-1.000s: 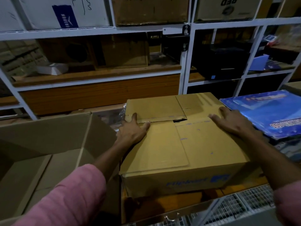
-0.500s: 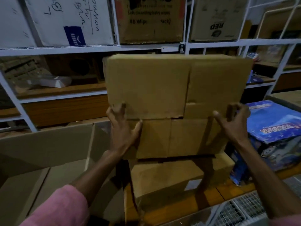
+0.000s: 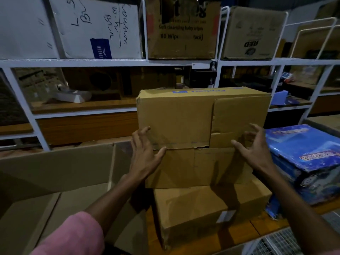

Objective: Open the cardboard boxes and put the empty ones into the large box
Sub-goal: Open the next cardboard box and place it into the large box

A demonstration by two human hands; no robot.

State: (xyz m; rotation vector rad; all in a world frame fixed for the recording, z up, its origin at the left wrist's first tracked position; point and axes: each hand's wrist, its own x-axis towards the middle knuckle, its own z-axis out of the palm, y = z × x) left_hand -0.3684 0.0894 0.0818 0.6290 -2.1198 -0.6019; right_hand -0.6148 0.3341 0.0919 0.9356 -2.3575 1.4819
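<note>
A lower cardboard box (image 3: 198, 214) sits on the wooden surface (image 3: 244, 230). Above it, the left hand (image 3: 145, 155) presses spread fingers on the upended cardboard box (image 3: 184, 122); the right hand (image 3: 255, 151) hovers with fingers loosely spread, holding nothing. The large open box (image 3: 55, 173) stands left, shelving (image 3: 110, 62) behind.

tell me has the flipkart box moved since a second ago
Yes. The flipkart box has tipped up on edge, its top now nearer the white shelf rail, standing on the lower box.
</note>
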